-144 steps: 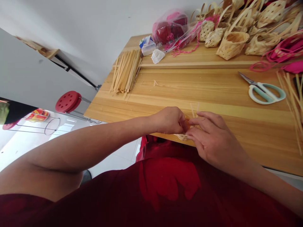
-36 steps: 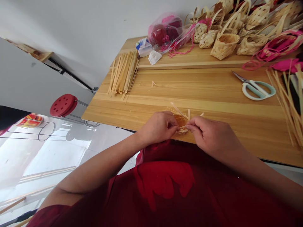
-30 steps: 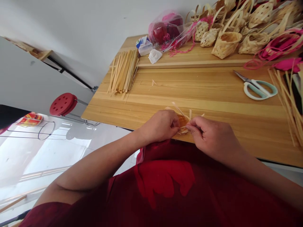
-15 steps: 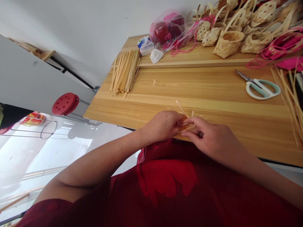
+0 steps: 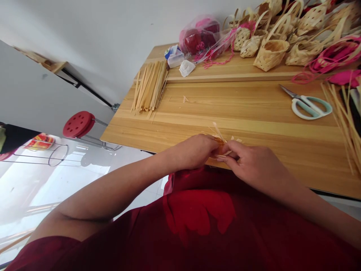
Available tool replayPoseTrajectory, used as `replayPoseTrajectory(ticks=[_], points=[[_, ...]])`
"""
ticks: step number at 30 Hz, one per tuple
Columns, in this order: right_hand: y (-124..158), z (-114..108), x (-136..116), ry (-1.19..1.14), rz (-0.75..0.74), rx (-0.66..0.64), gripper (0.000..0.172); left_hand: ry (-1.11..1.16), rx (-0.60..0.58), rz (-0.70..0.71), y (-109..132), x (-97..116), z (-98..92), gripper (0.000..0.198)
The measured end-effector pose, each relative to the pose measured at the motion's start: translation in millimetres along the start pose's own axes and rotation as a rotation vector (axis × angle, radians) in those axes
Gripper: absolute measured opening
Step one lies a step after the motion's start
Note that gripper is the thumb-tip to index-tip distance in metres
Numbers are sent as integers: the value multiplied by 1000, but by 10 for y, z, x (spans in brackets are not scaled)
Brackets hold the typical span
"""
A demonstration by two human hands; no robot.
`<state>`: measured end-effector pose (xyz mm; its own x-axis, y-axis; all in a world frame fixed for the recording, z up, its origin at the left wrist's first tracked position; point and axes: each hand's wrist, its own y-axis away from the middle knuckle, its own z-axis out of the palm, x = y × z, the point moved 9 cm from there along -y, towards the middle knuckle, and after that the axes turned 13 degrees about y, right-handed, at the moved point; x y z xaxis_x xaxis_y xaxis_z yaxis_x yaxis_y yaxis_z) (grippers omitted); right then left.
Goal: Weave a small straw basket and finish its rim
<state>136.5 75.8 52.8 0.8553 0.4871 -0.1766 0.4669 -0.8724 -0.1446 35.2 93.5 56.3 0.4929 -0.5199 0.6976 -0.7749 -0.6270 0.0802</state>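
My left hand (image 5: 197, 151) and my right hand (image 5: 254, 167) meet at the near edge of the wooden table (image 5: 254, 109). Between their fingertips sits a small woven piece of pale strips (image 5: 221, 145), with loose strip ends sticking up and out of it. Both hands are closed in a pinch on this piece, and most of it is hidden by my fingers. My red shirt fills the bottom of the view.
A bundle of flat pale strips (image 5: 149, 87) lies at the table's left. Scissors with pale green handles (image 5: 308, 103) lie at the right, beside more long strips (image 5: 345, 120). Several finished small baskets (image 5: 270, 52), pink cord (image 5: 332, 56) and a plastic bag (image 5: 199, 35) crowd the back. A red stool (image 5: 77, 123) stands on the floor.
My hands stay together on the woven piece, shifting it slightly; the loose strip ends change angle. The view has swayed a little.
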Motion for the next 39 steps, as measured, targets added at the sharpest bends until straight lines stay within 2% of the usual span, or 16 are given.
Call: replayPoseTrajectory(ticks=[5,12,16,23,33,39], points=[[5,15,55,-33,33,-4,6,25,19,67,68,-17,-26,27],[-21,72,56,-187,34,-74,12,146,154,-29,47,-256,-65,20],[-43,71,46,-197,36,-65,15,196,190,-36,41,-294,-101,21],[-76,87,82,-290,114,-41,8,312,277,-15,108,-326,-94,16],[-110,196,71,-276,74,-208,15,381,394,12,183,-370,-56,8],[-102,212,44,-187,56,-210,16,384,433,15,209,-375,-52,6]])
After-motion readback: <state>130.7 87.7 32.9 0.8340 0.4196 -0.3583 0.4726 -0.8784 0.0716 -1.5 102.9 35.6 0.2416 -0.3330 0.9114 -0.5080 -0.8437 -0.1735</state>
